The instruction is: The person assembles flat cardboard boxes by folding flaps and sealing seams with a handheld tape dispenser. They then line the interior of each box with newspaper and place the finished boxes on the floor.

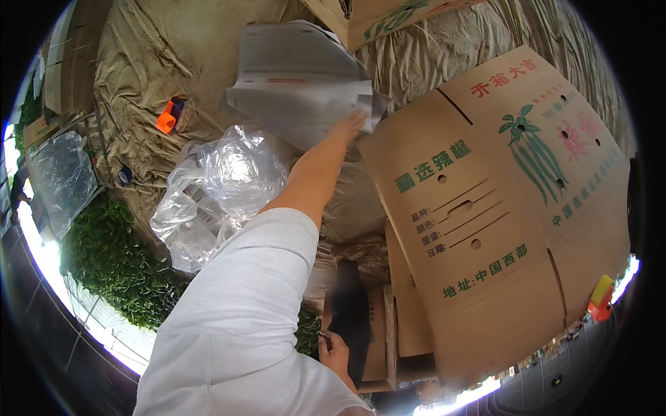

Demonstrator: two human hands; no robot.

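My left hand (347, 127) reaches far forward, its arm in a white sleeve. It grips the right side of some large printed paper sheets (295, 76), which look like newspaper. The near edges of the sheets are blurred. Low in the view, close to an upright carton (375, 340) and a dark cloth-like strip (349, 312), is my right hand (336, 355). Its fingers are curled around a small dark thing that I cannot make out. A crumpled clear plastic bag (239, 170) lies left of my left forearm.
A big flattened cardboard box (485, 229) with printed peppers leans at the right. An orange tape dispenser (166, 119) rests on the brown sheeting (139, 62); a red and yellow one (601, 298) sits at the box's edge. Green peppers (114, 267) are heaped at left. Another carton (374, 21) stands ahead.
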